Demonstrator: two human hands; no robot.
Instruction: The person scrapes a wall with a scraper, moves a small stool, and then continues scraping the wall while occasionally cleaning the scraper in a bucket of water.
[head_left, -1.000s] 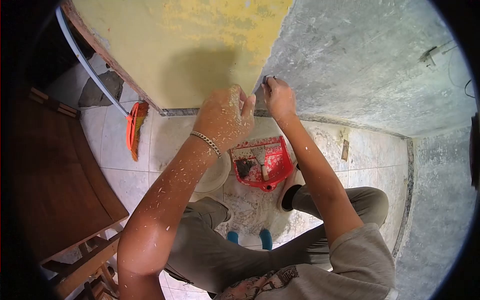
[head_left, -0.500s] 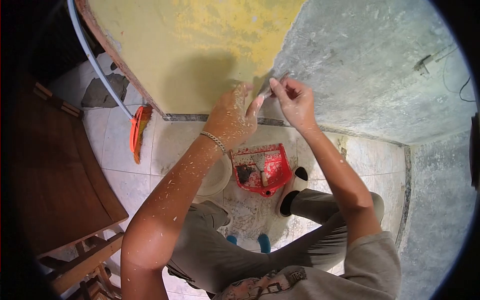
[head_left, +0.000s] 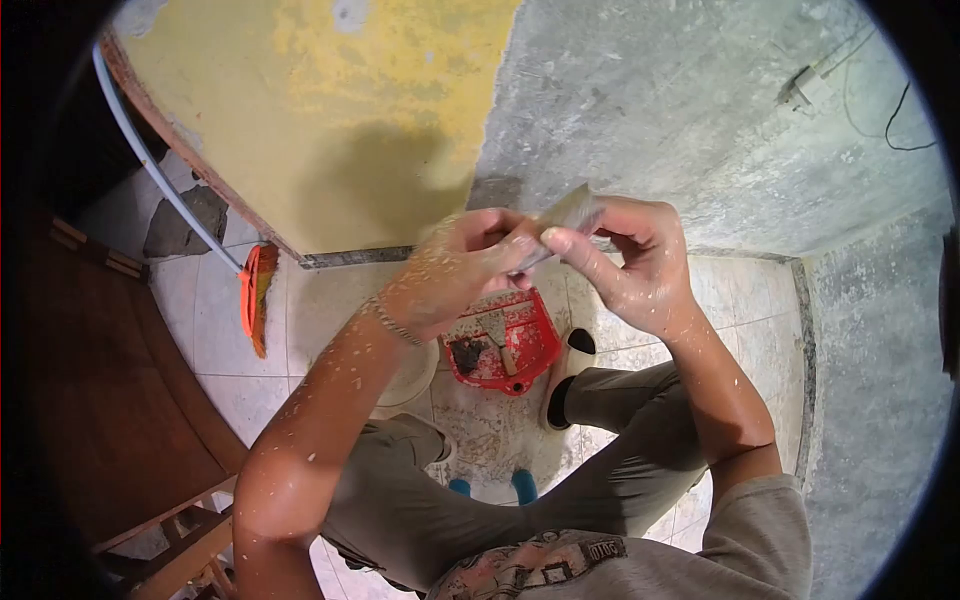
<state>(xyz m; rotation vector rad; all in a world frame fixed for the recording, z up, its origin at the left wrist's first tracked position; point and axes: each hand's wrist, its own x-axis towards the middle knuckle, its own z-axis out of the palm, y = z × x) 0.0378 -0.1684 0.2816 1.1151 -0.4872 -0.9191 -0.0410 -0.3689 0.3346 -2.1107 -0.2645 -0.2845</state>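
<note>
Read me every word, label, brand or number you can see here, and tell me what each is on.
Shirt print: what looks like lettering, too small and blurred to read.
Held grey piece, dustpan, broom: no text I can make out.

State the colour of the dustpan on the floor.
Red, speckled with pale bits; the dustpan shows in the head view, the only one.
</note>
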